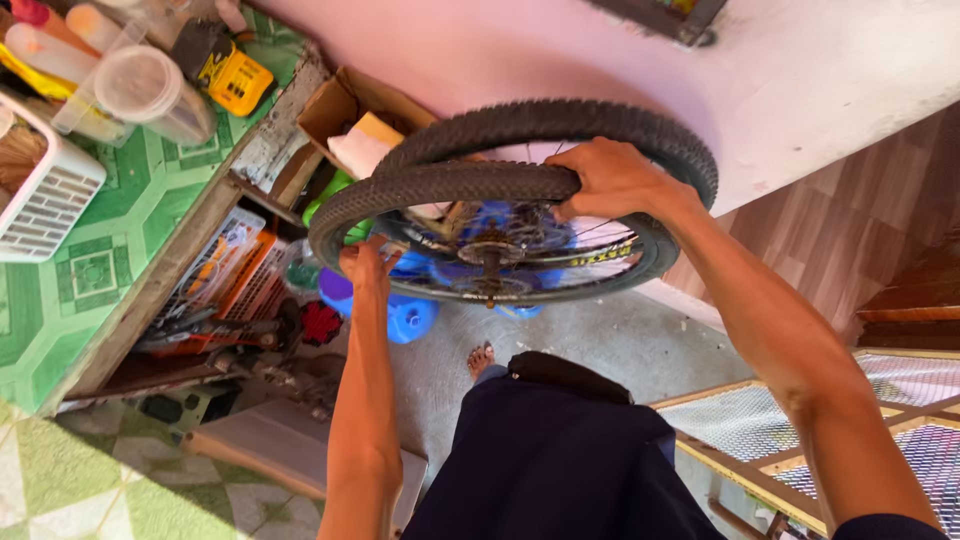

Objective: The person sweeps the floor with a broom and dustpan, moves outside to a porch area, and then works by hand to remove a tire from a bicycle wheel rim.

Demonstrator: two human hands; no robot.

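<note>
Cardboard box (345,108), yellow tool (232,78), white basket (48,205) beside green-patterned table (110,250)

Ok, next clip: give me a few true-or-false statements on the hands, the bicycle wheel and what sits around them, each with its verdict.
1. The right hand grips the black knobby tyre at the top of the bicycle wheel. True.
2. The left hand rests on the green patterned tabletop. False: it holds the wheel's left side, at the tyre and rim.
3. The tyre sits fully seated on the rim all round. False: part of it stands lifted away from the rim, near the right hand.
4. A yellow tool lies on the tabletop. True.
5. The person wears closed shoes. False: a bare foot shows on the concrete floor.
</note>
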